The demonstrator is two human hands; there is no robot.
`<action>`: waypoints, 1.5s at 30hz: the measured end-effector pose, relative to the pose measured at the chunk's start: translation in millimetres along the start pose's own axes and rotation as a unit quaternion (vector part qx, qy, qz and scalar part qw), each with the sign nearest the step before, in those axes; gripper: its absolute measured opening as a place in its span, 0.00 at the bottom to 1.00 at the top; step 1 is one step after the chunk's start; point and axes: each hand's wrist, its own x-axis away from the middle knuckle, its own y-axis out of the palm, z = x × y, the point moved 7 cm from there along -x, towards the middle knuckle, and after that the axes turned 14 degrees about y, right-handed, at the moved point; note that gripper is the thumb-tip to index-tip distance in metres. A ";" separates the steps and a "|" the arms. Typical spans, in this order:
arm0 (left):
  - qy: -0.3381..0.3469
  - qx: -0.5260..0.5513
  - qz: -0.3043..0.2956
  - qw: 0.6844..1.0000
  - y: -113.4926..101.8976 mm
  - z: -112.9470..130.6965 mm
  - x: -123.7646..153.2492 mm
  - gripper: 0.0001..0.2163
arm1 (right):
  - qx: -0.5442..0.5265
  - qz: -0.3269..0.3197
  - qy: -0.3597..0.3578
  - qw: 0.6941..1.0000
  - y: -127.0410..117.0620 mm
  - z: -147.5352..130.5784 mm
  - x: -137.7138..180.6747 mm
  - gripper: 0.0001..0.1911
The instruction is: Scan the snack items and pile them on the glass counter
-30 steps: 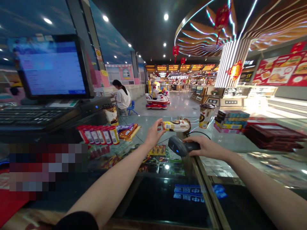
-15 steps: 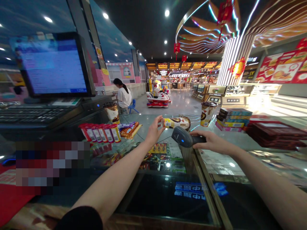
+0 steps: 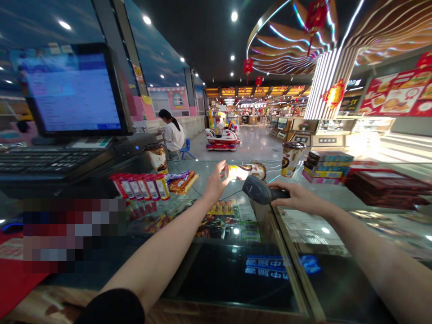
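Observation:
My left hand point(image 3: 215, 183) has its fingers closed around the base of a paper drink cup point(image 3: 250, 171), which lies sideways with its dark lid to the right. A bright patch of light falls on the cup near my fingers. In my right hand point(image 3: 297, 197) is a dark barcode scanner point(image 3: 257, 189), gripped by its handle. Its head points left, just in front of the cup. Another lidded cup point(image 3: 292, 159) stands upright to the right on the glass counter point(image 3: 209, 170), and a third cup point(image 3: 157, 157) stands to the left.
Red-capped tubes point(image 3: 141, 186) and snack packets point(image 3: 182, 182) lie on the left side of the counter. Stacked small boxes point(image 3: 326, 166) and brown packages point(image 3: 388, 185) sit at the right. A monitor point(image 3: 74, 90) and keyboard point(image 3: 43, 164) occupy the left. Beyond, a person point(image 3: 173, 132) sits.
The blue light on the scanner no longer shows, and the cup's side by my left fingers is now brightly lit. Both hands keep their hold, with only a slight shift.

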 end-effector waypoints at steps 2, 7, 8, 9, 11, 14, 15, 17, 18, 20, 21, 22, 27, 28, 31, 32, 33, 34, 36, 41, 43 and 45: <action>0.002 0.001 -0.002 1.000 0.0 1.5 -0.2 0.31 | -0.003 0.000 0.004 1.000 -0.2 0.7 0.0 0.27; 0.013 0.004 -0.012 1.000 0.1 3.7 0.4 0.31 | -0.008 -0.010 0.008 1.000 2.2 0.7 0.0 0.27; 0.014 0.003 -0.012 1.000 0.0 3.4 0.6 0.30 | -0.006 -0.012 0.011 1.000 3.5 1.2 -0.2 0.27; 0.016 0.002 -0.012 1.000 -0.2 2.8 0.8 0.30 | -0.002 -0.017 0.013 1.000 5.2 1.8 -0.4 0.28; 0.018 0.001 -0.014 1.000 -0.1 1.2 1.1 0.30 | 0.011 -0.027 0.015 0.999 9.5 2.7 -0.7 0.28; 0.022 -0.001 -0.013 1.000 0.3 -1.8 1.1 0.30 | 0.040 -0.038 0.009 0.998 16.0 3.5 -1.4 0.29; 0.023 -0.001 -0.013 1.000 0.6 -2.9 1.0 0.30 | 0.049 -0.041 0.008 0.998 17.8 3.7 -1.7 0.29; 0.025 -0.004 -0.013 1.000 1.0 -4.9 0.9 0.30 | 0.064 -0.044 0.007 0.997 20.0 3.7 -2.5 0.30; 0.026 -0.007 -0.013 1.000 1.1 -5.7 1.0 0.30 | 0.070 -0.044 0.006 0.997 20.3 3.1 -2.6 0.31; 0.030 -0.017 -0.015 0.999 0.9 -6.7 1.2 0.30 | 0.074 -0.042 0.004 0.996 19.3 0.8 -1.9 0.31; 0.031 -0.025 -0.019 0.999 0.7 -7.0 1.5 0.29 | 0.073 -0.042 0.004 0.996 18.2 -0.7 -0.9 0.32; 0.033 -0.034 -0.024 0.999 0.6 -7.1 1.7 0.29 | 0.068 -0.045 0.004 0.997 16.8 -2.4 0.5 0.32; 0.049 -0.064 -0.051 0.995 1.0 -3.9 2.3 0.25 | -0.011 -0.023 0.018 1.000 4.2 0.1 0.6 0.26; 0.049 -0.067 -0.055 0.995 1.4 -3.3 2.1 0.24 | -0.023 0.004 0.024 0.999 0.2 4.7 -3.1 0.25; 0.040 -0.076 -0.066 0.994 3.2 -3.0 1.6 0.24 | -0.010 0.135 0.051 0.990 -12.8 24.4 -19.6 0.25; 0.036 -0.078 -0.068 0.994 3.8 -3.1 1.4 0.24 | 0.007 0.166 0.066 0.984 -14.4 31.4 -26.3 0.25; 0.031 -0.079 -0.069 0.994 4.2 -3.2 1.3 0.23 | 0.023 0.189 0.082 0.978 -14.8 37.3 -33.3 0.25; 0.027 -0.080 -0.071 0.994 4.6 -3.4 1.3 0.23 | 0.036 0.206 0.098 0.973 -14.7 42.2 -39.9 0.24; 0.019 -0.083 -0.077 0.993 5.5 -3.5 1.4 0.23 | 0.068 0.216 0.120 0.967 -12.1 46.6 -51.7 0.22; 0.017 -0.082 -0.091 0.992 9.1 1.0 1.3 0.22 | 0.112 0.213 0.138 0.961 -8.2 43.6 -62.6 0.19; 0.014 -0.077 -0.094 0.992 10.8 2.6 0.7 0.22 | 0.112 0.217 0.148 0.959 -8.6 45.2 -62.0 0.18; 0.008 -0.068 -0.094 0.993 11.8 2.6 -0.3 0.22 | 0.096 0.220 0.144 0.960 -9.2 47.3 -61.1 0.17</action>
